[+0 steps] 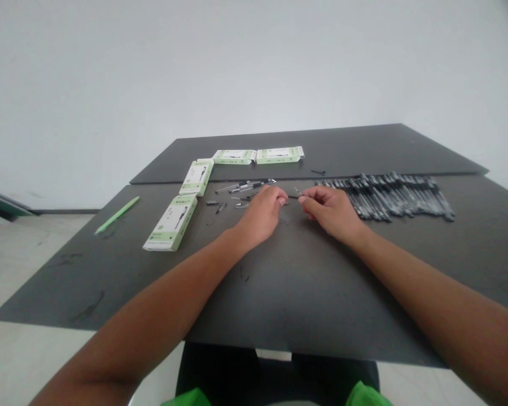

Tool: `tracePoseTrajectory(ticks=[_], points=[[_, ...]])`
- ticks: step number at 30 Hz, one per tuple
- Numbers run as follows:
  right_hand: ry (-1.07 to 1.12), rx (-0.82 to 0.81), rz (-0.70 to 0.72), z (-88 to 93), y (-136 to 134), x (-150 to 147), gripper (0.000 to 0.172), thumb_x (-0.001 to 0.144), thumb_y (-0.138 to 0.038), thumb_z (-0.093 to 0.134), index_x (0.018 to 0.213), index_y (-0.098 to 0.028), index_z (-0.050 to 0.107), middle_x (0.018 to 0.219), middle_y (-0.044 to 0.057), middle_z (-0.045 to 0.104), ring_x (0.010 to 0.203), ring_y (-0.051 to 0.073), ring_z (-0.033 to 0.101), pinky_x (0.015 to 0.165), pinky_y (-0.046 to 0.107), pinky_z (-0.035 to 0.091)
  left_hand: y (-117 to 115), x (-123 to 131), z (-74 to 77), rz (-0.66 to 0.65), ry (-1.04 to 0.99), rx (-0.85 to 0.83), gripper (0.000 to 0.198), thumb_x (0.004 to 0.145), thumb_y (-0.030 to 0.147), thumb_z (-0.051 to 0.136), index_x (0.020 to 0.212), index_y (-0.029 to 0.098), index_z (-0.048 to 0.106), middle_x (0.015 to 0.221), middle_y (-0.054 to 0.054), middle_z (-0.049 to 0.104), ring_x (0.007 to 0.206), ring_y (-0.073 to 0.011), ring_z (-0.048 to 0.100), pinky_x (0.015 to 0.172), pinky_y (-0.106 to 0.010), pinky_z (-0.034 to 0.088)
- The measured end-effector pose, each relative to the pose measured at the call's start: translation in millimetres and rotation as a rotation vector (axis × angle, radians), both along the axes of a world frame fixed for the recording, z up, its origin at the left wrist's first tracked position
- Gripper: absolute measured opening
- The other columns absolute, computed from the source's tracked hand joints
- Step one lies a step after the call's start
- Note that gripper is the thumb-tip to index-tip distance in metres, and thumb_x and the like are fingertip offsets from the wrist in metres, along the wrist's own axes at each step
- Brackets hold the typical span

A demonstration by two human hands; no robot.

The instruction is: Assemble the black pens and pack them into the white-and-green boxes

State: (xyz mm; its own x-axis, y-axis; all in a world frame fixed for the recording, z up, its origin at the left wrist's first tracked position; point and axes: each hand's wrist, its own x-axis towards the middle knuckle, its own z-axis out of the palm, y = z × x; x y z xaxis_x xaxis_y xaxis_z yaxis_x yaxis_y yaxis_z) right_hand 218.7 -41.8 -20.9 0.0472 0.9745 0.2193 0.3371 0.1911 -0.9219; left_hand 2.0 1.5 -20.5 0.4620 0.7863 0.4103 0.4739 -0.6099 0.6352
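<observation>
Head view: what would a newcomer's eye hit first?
Probably the dense row of dark pens right of the right hand. Next, the green-and-white boxes, four of them in a bent line from left of the left hand round to the back. The bright green pen, alone at far left, also stands out.

A dark tabletop (279, 304), crossed by a seam (156, 183), bears four green-and-white boxes (169, 224) in an angled line, a slim light-green pen (117, 215) at the far left, scattered pen parts (239, 187) near the middle, a small dark piece (318, 172) near the seam, and a close-packed row of black-and-clear pens (400, 197) at the right.
</observation>
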Motion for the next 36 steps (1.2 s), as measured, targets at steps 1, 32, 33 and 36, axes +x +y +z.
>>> tracePoseTrajectory(ticks=[1,32,33,36], points=[[-0.010,0.002,0.009,0.5,-1,-1,0.027,0.093,-0.047,0.077,0.088,-0.021,0.076,0.072,0.000,0.066,0.063,0.017,0.058,0.064,0.032,0.046,0,0,1.8,0.035,-0.100,-0.073,0.014,0.107,0.019,0.057,0.104,0.021,0.071,0.104,-0.007,0.072,0.101,-0.0233,0.065,0.097,-0.038,0.052],[-0.136,0.055,0.185,0.8,-6,-4,0.029,0.100,-0.045,0.072,0.101,-0.019,0.085,0.073,0.000,0.069,0.063,0.015,0.056,0.061,0.031,0.042,-8,14,2.4,-0.083,-0.871,-0.851,0.017,0.097,0.023,0.084,0.098,0.014,0.070,0.079,0.001,0.063,0.059,-0.0072,0.053,0.053,-0.022,0.043],[-0.135,0.054,0.186,1.4,-6,-4,0.029,0.100,-0.045,0.072,0.101,-0.019,0.085,0.072,0.000,0.068,0.062,0.015,0.056,0.061,0.030,0.042,-8,14,2.2,-0.088,-0.862,-0.847,0.017,0.097,0.024,0.084,0.098,0.014,0.070,0.079,0.002,0.062,0.059,-0.0073,0.054,0.053,-0.022,0.044],[-0.144,0.059,0.185,2.8,-7,-6,0.027,0.100,-0.044,0.071,0.097,-0.020,0.084,0.070,0.000,0.066,0.062,0.015,0.055,0.060,0.031,0.041,-7,14,0.8,-0.098,-0.826,-0.835,0.019,0.097,0.027,0.085,0.098,0.014,0.071,0.076,0.002,0.061,0.058,-0.0076,0.054,0.052,-0.021,0.044]])
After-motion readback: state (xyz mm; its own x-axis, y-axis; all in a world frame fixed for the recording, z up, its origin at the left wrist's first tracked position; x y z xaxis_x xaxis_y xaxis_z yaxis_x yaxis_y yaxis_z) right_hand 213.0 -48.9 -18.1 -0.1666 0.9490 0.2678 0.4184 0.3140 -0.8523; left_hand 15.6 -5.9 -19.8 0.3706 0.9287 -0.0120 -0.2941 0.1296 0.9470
